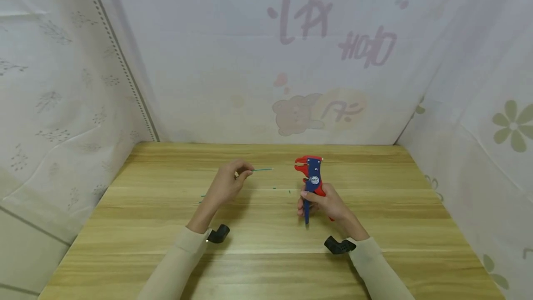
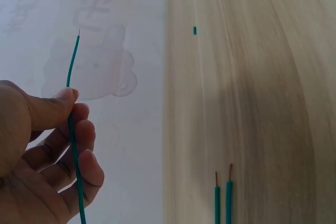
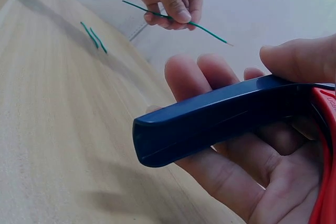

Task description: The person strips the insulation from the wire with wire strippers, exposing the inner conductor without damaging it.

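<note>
Between thumb and fingers my left hand (image 1: 228, 183) pinches a thin green wire (image 2: 71, 69), held up off the table. Its far end is stripped to a short bare tip and points toward the tool. In my right hand (image 1: 329, 203) I grip a red and blue wire stripper (image 1: 313, 172) by its handles, its red jaws facing left, apart from the wire tip. The blue handle (image 3: 220, 114) fills the right wrist view, fingers curled about it. Two other green wires (image 2: 229, 198) with bare copper ends lie on the table beneath the left hand.
Small green insulation scraps (image 2: 195, 30) lie on the wooden table (image 1: 266, 230) between the hands. A printed white cloth (image 1: 216, 59) hangs behind the table, with more cloth at both sides. Black wrist mounts (image 1: 219, 234) sit at the cuffs.
</note>
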Motion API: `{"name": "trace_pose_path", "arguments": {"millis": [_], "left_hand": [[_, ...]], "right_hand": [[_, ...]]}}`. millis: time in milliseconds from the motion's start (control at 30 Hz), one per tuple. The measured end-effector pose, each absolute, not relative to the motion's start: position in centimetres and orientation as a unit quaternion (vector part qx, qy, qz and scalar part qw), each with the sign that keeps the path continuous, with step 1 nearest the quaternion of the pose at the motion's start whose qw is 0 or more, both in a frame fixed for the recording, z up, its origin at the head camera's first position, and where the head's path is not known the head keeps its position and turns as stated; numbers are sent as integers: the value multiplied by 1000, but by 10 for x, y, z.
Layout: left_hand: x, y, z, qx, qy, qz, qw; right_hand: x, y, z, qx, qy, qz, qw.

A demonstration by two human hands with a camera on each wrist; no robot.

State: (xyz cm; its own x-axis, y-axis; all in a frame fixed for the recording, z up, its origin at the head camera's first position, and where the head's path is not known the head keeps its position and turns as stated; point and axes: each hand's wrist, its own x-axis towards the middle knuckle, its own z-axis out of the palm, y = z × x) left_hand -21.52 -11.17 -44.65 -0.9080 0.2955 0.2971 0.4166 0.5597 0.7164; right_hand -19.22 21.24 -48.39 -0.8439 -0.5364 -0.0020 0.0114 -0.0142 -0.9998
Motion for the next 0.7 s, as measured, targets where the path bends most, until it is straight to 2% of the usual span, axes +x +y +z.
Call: {"name": "trace_pose_path", "arguments": {"millis": [300, 700], "left_hand": [[-218, -119, -452, -206, -877, -428, 74], [-221, -133, -461, -191, -886, -417, 65]], "right_hand": [[-192, 218, -478, -172, 683, -683, 191], [-198, 229, -485, -155, 689, -676, 209]]}}
